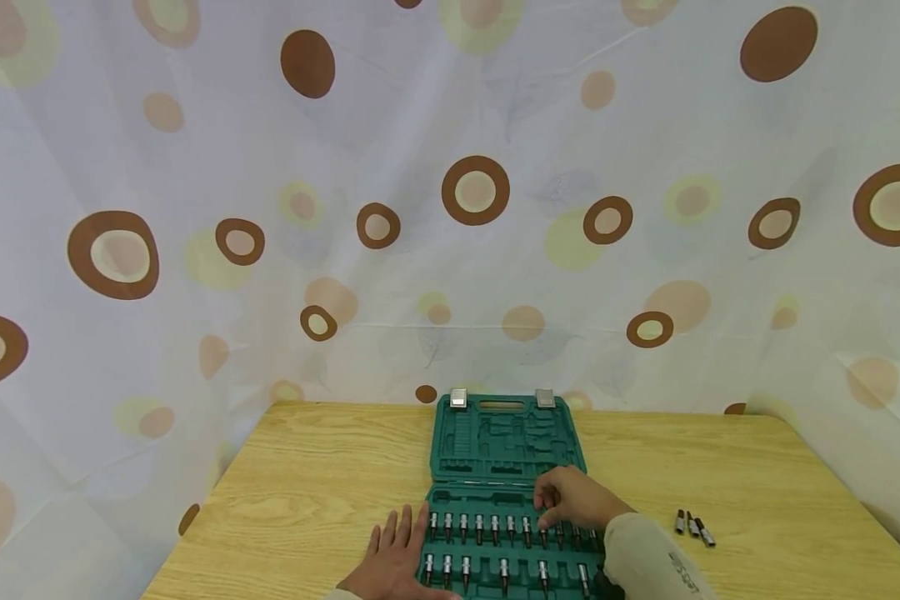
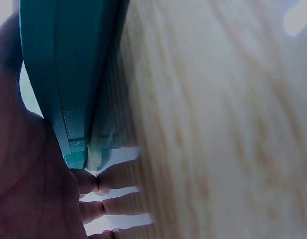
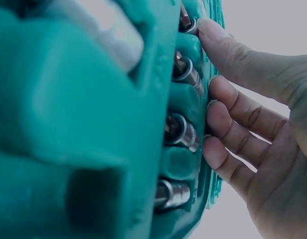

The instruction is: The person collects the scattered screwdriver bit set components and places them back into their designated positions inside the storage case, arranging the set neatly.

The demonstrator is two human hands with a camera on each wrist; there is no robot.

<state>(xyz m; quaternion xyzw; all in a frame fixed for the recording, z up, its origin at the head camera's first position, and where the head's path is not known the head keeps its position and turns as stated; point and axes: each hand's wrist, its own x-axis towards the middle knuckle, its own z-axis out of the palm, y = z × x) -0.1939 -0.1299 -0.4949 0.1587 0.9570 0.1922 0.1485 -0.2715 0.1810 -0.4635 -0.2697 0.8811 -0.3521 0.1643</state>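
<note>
A green socket case (image 1: 508, 475) lies open on the table, with rows of silver bit sockets (image 1: 495, 527) in its lower half. My left hand (image 1: 399, 550) rests flat with spread fingers at the case's left edge; the left wrist view shows its palm beside the green case wall (image 2: 68, 74). Over the right part of the upper row is my right hand (image 1: 576, 498). Its thumb (image 3: 218, 37) touches the end of a seated bit socket (image 3: 191, 27), while the other visible fingers bend loosely near the case. The index fingertip is hidden in the right wrist view.
Several loose bit sockets (image 1: 694, 528) lie on the wooden table (image 1: 322, 467), right of the case. The raised lid (image 1: 504, 437) has moulded recesses and two metal latches (image 1: 458, 397). A patterned curtain (image 1: 420, 275) hangs behind the table and along its sides.
</note>
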